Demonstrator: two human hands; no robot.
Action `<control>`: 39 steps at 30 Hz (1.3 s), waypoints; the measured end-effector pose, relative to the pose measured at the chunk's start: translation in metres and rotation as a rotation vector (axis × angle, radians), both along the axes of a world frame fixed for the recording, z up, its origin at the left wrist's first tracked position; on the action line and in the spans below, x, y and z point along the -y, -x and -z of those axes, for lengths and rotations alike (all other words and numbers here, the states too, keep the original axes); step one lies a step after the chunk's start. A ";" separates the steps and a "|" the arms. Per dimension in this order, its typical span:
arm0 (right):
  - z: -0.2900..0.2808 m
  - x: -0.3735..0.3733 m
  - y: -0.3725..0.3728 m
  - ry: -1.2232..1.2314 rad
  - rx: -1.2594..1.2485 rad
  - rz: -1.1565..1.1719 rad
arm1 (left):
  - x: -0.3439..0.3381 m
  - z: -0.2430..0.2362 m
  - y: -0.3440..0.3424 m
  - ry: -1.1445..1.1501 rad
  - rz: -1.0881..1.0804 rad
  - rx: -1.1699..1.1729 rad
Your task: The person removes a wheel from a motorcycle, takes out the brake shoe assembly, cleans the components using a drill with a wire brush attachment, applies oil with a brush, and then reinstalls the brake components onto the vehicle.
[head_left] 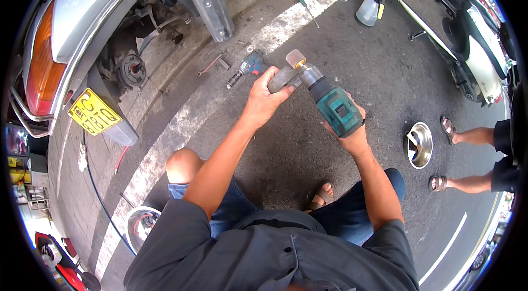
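Scooter, silver [82,16]: one, at upper left, partly in view, with yellow number plate [94,111]. 
Scooter, white [484,43]: one, at upper right, cut by the view's rim. 
Cordless drill, teal and black [340,112]: one, above the asphalt before the person, right hand [352,131] wrapped round it, chuck pointing up and left. 
Steel bowl [422,160]: one, on the asphalt at right, small items inside. 
Pump spray bottle, translucent with black head [367,12]: one, upright near the white scooter. 
Power tool, blue and black [252,64]: one, lying beyond the left hand [265,96]. 
Curved grey part [282,79]: one, clamped between left thumb and fingers, beside the chuck; contact with the drum unclear. 
Sanding drum, brown [295,58]: one, mounted in the chuck.
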State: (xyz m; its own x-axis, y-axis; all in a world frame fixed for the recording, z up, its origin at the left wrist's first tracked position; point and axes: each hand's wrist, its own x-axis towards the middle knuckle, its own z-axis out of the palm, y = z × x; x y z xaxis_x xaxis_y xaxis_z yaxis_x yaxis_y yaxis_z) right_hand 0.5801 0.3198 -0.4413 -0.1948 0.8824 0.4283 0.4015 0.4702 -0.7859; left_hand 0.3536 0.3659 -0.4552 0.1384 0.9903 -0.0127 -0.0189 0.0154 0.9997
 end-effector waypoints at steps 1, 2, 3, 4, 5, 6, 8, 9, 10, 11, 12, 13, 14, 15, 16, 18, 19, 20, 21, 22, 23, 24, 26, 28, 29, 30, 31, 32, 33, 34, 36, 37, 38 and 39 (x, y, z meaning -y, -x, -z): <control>-0.001 0.000 0.001 -0.017 0.002 -0.001 | 0.000 0.002 0.001 0.001 0.011 0.011; -0.001 0.000 0.001 -0.032 0.003 -0.003 | 0.000 0.004 0.001 0.002 0.021 0.022; 0.000 -0.001 0.001 -0.003 -0.022 -0.005 | 0.000 0.005 0.002 0.004 0.022 0.022; 0.000 -0.002 -0.001 0.010 -0.033 -0.009 | 0.000 0.005 0.002 -0.003 0.005 0.025; 0.001 -0.002 -0.002 0.023 -0.045 -0.011 | 0.000 0.005 0.002 -0.009 -0.012 0.028; 0.002 -0.001 -0.004 0.062 -0.053 0.001 | -0.002 0.006 0.002 -0.009 -0.015 0.029; 0.002 -0.002 -0.006 0.100 -0.054 0.005 | -0.004 0.006 0.000 -0.036 0.016 0.020; 0.004 -0.003 -0.006 0.037 -0.009 0.010 | -0.004 0.006 -0.001 -0.037 0.011 0.024; 0.004 -0.002 -0.005 -0.023 0.034 0.020 | -0.003 0.005 -0.001 0.000 0.021 0.041; 0.002 0.000 -0.002 -0.021 0.037 0.020 | -0.002 0.005 -0.003 0.037 0.031 0.057; -0.001 0.002 0.001 -0.037 0.069 -0.014 | -0.002 0.009 -0.005 0.039 0.032 0.061; -0.004 0.003 0.005 -0.057 0.096 -0.050 | -0.002 0.013 -0.007 -0.003 0.004 0.096; -0.003 0.003 0.007 -0.058 0.093 -0.051 | -0.002 0.017 -0.007 -0.046 -0.024 0.132; -0.001 0.003 0.008 -0.120 0.137 -0.081 | -0.002 0.020 -0.007 -0.047 -0.025 0.129; 0.000 0.004 0.010 -0.182 0.180 -0.109 | -0.002 0.021 -0.007 -0.033 0.012 0.163; 0.000 0.005 0.007 -0.178 0.161 -0.107 | -0.002 0.022 -0.006 -0.018 0.048 0.195; 0.003 0.004 0.001 -0.118 0.148 -0.065 | -0.003 0.020 -0.007 -0.020 0.034 0.177; 0.005 0.003 -0.002 -0.058 0.134 -0.022 | -0.003 0.018 -0.008 -0.021 0.020 0.159; 0.004 0.003 -0.006 -0.015 0.151 -0.029 | -0.002 0.016 -0.006 -0.022 0.016 0.160; -0.003 0.003 -0.008 0.027 0.173 -0.033 | 0.000 0.012 -0.005 0.014 0.008 0.139; 0.004 0.001 -0.011 -0.005 0.159 -0.006 | 0.001 0.010 -0.005 0.051 0.000 0.118; 0.008 0.000 -0.014 -0.037 0.146 0.022 | 0.001 0.010 -0.005 0.050 0.001 0.120; 0.005 0.002 -0.009 0.000 0.095 0.014 | 0.000 0.012 -0.006 0.031 -0.007 0.154; 0.002 0.003 -0.004 0.048 0.027 0.052 | -0.001 0.013 -0.005 0.023 -0.005 0.143; 0.003 0.003 -0.004 0.049 0.028 0.049 | -0.001 0.014 -0.005 0.016 -0.002 0.129; 0.003 0.003 -0.006 0.050 0.043 0.059 | 0.000 0.014 -0.004 0.016 -0.005 0.129; 0.003 0.001 -0.008 0.047 0.060 0.068 | 0.000 0.013 -0.004 0.001 -0.038 0.107; 0.004 0.001 -0.009 0.045 0.061 0.064 | 0.000 0.011 -0.004 -0.015 -0.072 0.086; 0.005 0.002 -0.009 0.048 0.046 0.070 | -0.002 0.010 -0.001 -0.017 -0.077 0.087; 0.006 0.003 -0.008 0.056 0.035 0.073 | -0.005 0.008 0.004 -0.015 -0.041 0.087; 0.003 0.004 -0.008 0.046 0.043 0.093 | -0.007 0.006 0.008 -0.010 -0.009 0.086; 0.003 0.003 -0.009 0.039 0.053 0.100 | -0.008 0.005 0.006 -0.017 -0.033 0.075; 0.004 0.003 -0.010 0.032 0.062 0.108 | -0.008 0.003 0.003 -0.023 -0.056 0.063; 0.008 0.003 -0.011 0.045 0.057 0.097 | -0.007 0.002 0.001 -0.023 -0.060 0.064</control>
State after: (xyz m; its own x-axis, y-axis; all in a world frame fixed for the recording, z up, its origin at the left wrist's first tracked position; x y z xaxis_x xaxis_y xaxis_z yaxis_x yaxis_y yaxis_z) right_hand 0.5915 0.3165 -0.4489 -0.1309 0.9165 0.3781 0.4883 0.3915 -0.7799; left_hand 0.3525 0.3725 -0.4569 0.0789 0.9967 0.0171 -0.0828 -0.0105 0.9965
